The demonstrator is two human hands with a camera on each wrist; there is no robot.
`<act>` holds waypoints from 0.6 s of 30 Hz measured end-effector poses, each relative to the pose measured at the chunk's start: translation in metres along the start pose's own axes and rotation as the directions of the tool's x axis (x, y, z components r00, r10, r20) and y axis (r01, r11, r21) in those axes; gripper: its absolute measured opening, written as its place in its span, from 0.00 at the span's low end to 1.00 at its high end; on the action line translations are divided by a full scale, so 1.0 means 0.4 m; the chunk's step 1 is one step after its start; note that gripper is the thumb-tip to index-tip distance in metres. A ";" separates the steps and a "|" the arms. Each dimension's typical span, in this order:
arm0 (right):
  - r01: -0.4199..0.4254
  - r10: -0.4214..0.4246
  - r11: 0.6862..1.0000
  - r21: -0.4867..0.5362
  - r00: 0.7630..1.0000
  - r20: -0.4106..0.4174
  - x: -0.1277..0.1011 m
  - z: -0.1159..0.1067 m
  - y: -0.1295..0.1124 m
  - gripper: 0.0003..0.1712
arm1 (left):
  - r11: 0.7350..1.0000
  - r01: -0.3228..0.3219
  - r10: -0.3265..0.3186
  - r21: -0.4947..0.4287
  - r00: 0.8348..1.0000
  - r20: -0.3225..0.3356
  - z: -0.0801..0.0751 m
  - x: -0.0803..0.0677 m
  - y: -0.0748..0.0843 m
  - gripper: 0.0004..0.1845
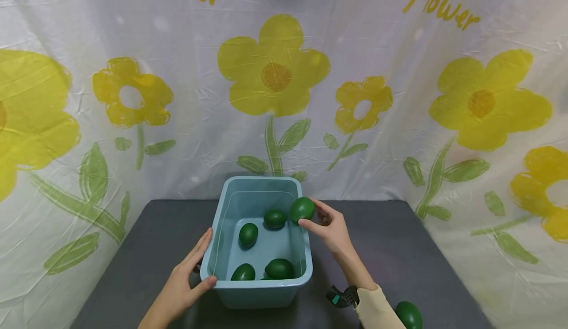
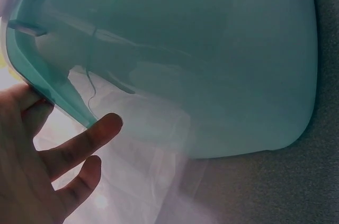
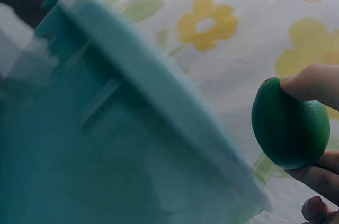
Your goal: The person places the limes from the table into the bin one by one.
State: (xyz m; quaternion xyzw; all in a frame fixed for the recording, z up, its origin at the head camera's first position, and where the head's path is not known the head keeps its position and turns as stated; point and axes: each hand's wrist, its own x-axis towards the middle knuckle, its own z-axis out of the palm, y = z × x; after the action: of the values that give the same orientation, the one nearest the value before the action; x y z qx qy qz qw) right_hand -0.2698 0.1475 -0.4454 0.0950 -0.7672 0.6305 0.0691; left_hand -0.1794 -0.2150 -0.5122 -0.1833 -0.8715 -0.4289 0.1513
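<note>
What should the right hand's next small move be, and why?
Probably ease the green fruit down into the blue bin: the right hand pinches it above the bin's right side, and similar fruits already lie inside.

Flowered sheet (image 1: 273,72) behind grey tabletop (image 1: 395,250)

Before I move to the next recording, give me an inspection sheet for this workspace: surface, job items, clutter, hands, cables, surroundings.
Surface: dark gray tabletop.
Job items: light-blue plastic bin with at least four smooth green fruits inside, some partly hidden by the near rim; loose fruit on the tabletop beside the right sleeve.
Clutter: nothing seen.
Hands: left hand rests against the bin's left side; right hand pinches another fruit near the right rim; black device at right wrist.
Cables: nothing seen.
Surroundings: white sheet printed with yellow flowers.
</note>
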 end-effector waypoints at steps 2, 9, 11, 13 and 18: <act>0.015 -0.014 0.999 -0.050 1.000 0.021 0.005 0.004 0.002 0.35 | 1.000 0.003 -0.003 -0.005 1.000 0.000 0.000 0.000 0.001 0.47; 0.074 -0.059 0.969 -0.234 0.996 0.071 0.018 0.017 0.001 0.37 | 1.000 0.000 0.000 -0.017 1.000 -0.003 -0.004 -0.001 0.005 0.47; 0.104 -0.081 0.956 -0.276 0.992 0.092 0.022 0.021 0.001 0.38 | 1.000 -0.002 0.002 -0.022 1.000 -0.003 -0.004 -0.001 0.006 0.47; 0.125 -0.095 0.940 -0.316 0.990 0.108 0.024 0.025 0.002 0.39 | 1.000 -0.006 0.006 -0.027 1.000 -0.002 -0.004 -0.001 0.005 0.47; 0.134 -0.094 0.909 -0.394 0.988 0.121 0.021 0.031 0.009 0.41 | 0.999 -0.014 0.014 -0.034 1.000 0.002 -0.001 -0.001 0.004 0.47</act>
State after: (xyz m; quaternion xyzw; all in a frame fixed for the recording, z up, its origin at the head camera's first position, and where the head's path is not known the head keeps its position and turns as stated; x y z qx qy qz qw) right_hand -0.2788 0.1356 -0.4492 0.1546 -0.8756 0.4495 0.0857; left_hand -0.1785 -0.2145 -0.5111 -0.1927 -0.8631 -0.4421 0.1501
